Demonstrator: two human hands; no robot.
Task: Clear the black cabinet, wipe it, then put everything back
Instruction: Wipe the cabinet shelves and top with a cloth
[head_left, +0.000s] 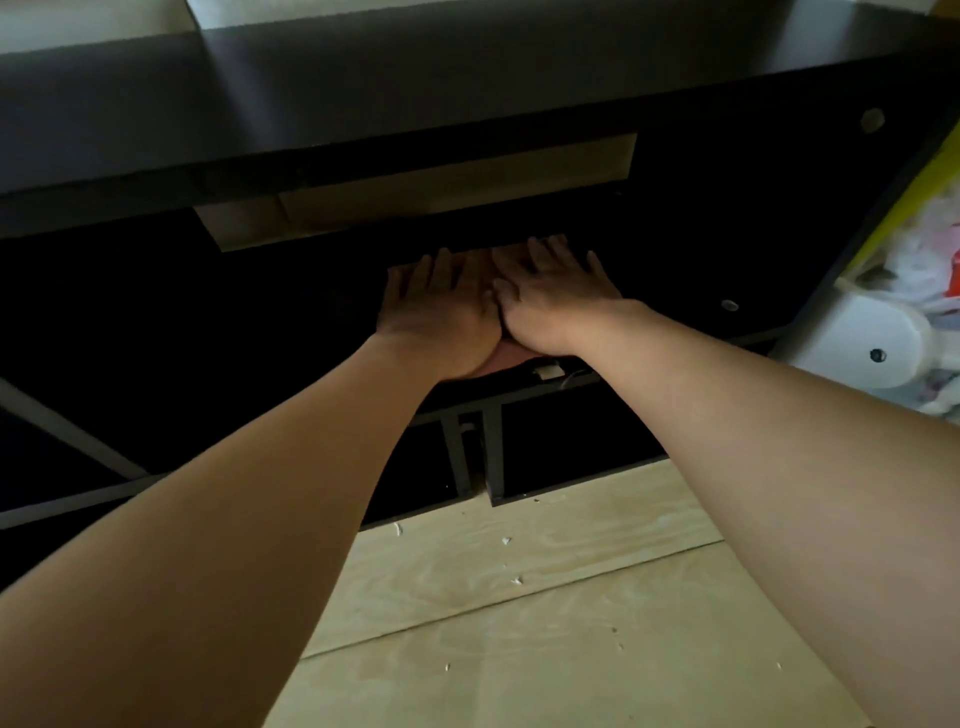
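The black cabinet (467, 104) fills the upper part of the view, its open shelf dark inside. Both my arms reach into that shelf. My left hand (439, 306) and my right hand (553, 293) lie side by side, fingers straight, pressing flat on a pinkish cloth (511, 356). Only a small edge of the cloth shows below my wrists and a strip past my fingertips; the hands hide the remainder. The shelf around the hands looks bare as far as the dark lets me see.
A pale opening in the cabinet's back panel (415, 202) shows above the hands. Black legs (470, 447) stand under the shelf. Light wood floor (519, 597) carries small white crumbs. At right a white object (862, 348) and plastic bags (924, 270) crowd the cabinet's side.
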